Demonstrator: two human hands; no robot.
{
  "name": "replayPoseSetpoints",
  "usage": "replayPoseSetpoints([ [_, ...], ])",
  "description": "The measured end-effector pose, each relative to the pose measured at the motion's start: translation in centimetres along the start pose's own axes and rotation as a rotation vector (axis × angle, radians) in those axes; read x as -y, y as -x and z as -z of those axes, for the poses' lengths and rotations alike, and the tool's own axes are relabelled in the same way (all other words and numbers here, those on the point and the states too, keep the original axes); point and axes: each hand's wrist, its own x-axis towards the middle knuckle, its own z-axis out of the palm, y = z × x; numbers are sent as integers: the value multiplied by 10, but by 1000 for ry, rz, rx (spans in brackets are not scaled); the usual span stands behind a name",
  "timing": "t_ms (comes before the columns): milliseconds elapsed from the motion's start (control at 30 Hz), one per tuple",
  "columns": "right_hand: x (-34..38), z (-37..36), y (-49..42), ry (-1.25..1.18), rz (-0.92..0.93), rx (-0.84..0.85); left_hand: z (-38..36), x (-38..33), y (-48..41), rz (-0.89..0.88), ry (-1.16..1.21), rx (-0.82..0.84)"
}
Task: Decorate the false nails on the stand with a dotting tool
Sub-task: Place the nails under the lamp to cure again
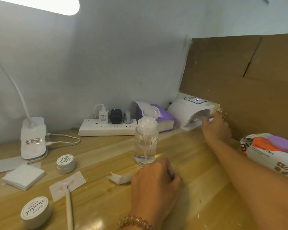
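- Reaching into the far right corner, the right hand [216,127] is at the mouth of the white dome-shaped nail lamp [189,112]. Its fingers are curled and pinch a small white piece [211,120].
- That piece is too blurred to call for certain. My read is that it's the stand with the false nails, going under the light.
- No nails show plainly anywhere else on the pale wooden table [198,163], so the lamp mouth is where I'd place them.
- The left hand [155,183] rests knuckles-up on the table, just beside a crumpled white tissue [120,178]. Its fingers are tucked under, and I cannot tell whether they hold anything.
- The slim, pale, stick-shaped dotting tool [69,208] lies free at lower left with nobody touching it. Its tip sits on a small paper scrap with pink smears [76,180].
- Handling call on the tool: it looks light, stiff and round enough to roll. It's best taken like a pen, low on the shaft near the tip, for steady dots.
- Handling call on the stand: I reckon it's nearly weightless, with thin plastic nails and gel that would smudge if wet. Take it by the edge or base, never the painted faces.
- Close to the tool are two round white gel jars with script-lettered lids, one near [36,211] and one further back [66,164].
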Motion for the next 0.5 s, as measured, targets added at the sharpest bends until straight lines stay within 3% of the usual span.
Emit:
replayPoseSetpoints([
  [100,26,-2,-21,-70,227,-122,-1,0,0,0,13,-14],
  [167,46,-7,-47,-13,301,24,0,0,-1,10,21,-8],
  [267,57,-23,-73,220,257,300,0,-1,-2,38,20,10],
  [500,64,-40,-79,356,229,310,-2,0,-6,78,11,25],
])
